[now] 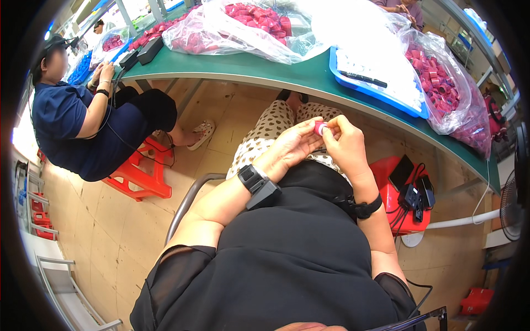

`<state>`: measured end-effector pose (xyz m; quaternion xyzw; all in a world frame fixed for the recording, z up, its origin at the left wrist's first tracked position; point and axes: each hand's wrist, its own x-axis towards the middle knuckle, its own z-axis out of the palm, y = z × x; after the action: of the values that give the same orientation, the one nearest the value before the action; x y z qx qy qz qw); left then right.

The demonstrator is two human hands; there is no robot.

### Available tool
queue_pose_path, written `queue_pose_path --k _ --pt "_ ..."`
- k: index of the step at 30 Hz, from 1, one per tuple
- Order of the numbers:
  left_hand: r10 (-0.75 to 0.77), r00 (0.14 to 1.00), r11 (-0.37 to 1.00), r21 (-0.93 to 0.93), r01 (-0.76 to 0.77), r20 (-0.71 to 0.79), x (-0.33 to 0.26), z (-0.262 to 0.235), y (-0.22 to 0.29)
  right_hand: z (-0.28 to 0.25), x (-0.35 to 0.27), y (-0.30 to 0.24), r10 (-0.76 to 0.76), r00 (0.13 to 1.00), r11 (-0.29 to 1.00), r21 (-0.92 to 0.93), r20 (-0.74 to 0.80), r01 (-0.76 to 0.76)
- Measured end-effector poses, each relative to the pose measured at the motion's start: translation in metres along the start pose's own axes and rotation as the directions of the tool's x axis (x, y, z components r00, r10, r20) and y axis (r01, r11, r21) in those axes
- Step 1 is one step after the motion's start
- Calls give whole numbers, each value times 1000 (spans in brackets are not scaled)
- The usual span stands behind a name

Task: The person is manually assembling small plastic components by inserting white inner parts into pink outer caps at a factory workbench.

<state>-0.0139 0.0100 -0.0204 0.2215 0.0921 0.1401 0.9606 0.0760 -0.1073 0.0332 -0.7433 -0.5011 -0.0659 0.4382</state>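
Note:
Above my lap, my left hand (pixel 295 142) holds a small dark-pink cap (pixel 319 127) between thumb and fingertips, palm turned up. A white round part shows at the cap's near end. From the other side, my right hand (pixel 346 144) is closed on that same cap, its thumb and fingers at the white end. Whether the white part is separate from the cap I cannot tell. On the green table ahead, a blue tray (pixel 375 97) holds small white pieces, with a black marker pen (pixel 362 79) lying across them.
See-through bags of dark-pink caps (pixel 259 21) (pixel 433 77) lie on the green table (pixel 237 67). At left a co-worker (pixel 77 113) sits on a red stool (pixel 144 171). A red stool (pixel 381 179) with black devices and cables stands right, near a fan (pixel 512 204).

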Motion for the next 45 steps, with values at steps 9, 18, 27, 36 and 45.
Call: queue_pose_path --k 9,18,27,36,45 --pt "61 995 997 43 -64 76 1 -6 -3 0 4 13 310 913 794 456 264 -401" --pt "146 989 974 174 -143 -7 1 0 -8 5 4 8 390 878 786 397 276 -474" --pt "38 997 990 141 -29 -62 0 3 0 4 1 7 239 957 854 434 163 -287" --pt "236 971 694 692 -201 46 -10 21 1 -1 1 11 -65 998 994 92 12 63" --pt "332 943 480 856 -191 25 -3 14 -5 4 -1 9 -125 991 990 68 47 121"
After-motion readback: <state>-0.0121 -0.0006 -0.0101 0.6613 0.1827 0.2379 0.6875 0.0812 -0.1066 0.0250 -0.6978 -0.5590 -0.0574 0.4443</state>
